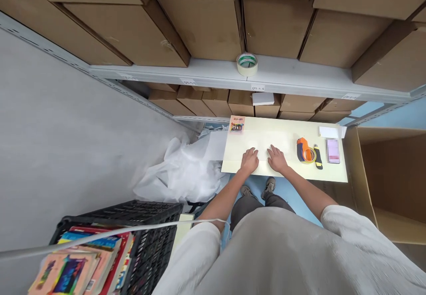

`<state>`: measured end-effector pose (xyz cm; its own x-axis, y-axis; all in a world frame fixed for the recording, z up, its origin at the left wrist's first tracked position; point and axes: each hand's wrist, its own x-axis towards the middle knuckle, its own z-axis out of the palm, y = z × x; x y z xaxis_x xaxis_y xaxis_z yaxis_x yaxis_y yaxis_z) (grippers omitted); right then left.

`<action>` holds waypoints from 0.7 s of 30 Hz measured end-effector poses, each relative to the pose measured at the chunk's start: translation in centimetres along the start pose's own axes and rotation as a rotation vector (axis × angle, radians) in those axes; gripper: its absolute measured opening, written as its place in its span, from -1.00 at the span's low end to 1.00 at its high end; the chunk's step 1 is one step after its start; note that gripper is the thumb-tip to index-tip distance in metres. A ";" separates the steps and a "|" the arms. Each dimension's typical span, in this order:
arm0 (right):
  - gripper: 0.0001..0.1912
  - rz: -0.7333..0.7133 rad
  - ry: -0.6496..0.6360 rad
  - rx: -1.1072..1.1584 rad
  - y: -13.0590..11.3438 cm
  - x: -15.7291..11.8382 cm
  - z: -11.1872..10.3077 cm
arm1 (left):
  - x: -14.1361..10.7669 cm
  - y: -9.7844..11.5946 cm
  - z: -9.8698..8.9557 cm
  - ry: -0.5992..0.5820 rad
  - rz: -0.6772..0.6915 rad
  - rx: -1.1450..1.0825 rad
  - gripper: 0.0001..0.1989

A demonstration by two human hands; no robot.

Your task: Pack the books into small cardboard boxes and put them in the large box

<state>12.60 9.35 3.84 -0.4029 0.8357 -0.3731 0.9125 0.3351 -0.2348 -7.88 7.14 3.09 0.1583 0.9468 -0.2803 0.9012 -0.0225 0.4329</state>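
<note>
My left hand (249, 160) rests palm down near the front edge of a pale cream tabletop (282, 131). Beside it lies my right hand (277, 159), also palm down. Both have their fingers stretched out, and I see nothing held in either. A faint, paler rectangle seems to lie under the fingertips; what it is I cannot tell. To the right of my right hand sit an orange and dark tape dispenser (303, 149) with a yellowish roll, a black and yellow utility knife (318, 157) and a phone (333, 151). A small pink book (237, 125) lies at the far left corner.
Cardboard boxes (203, 24) fill the shelves ahead; a tape roll (247, 64) stands on the shelf edge. White wrapping sheets (189, 171) heap at the left. A black crate (156, 241) with books (66, 273) is lower left. An open carton (392, 175) stands right.
</note>
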 end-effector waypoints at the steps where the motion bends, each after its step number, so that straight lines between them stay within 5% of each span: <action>1: -0.33 0.018 -0.033 -0.004 0.3 0.4 0.4 | 0.3 -0.3 0.1 -0.005 0.002 -0.002 -0.47; 10: -0.26 0.081 -0.100 -0.048 1.2 -0.5 4.4 | -0.4 -5.6 1.7 -0.215 -0.040 0.032 -0.22; 21: -0.36 0.196 -0.024 -0.043 -2.7 -1.7 3.6 | -3.2 -8.6 -0.4 -0.227 0.119 0.049 -0.33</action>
<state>10.55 5.42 1.93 -0.2188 0.8763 -0.4292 0.9755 0.1859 -0.1177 -16.31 4.45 0.63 0.3461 0.8403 -0.4172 0.8884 -0.1506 0.4336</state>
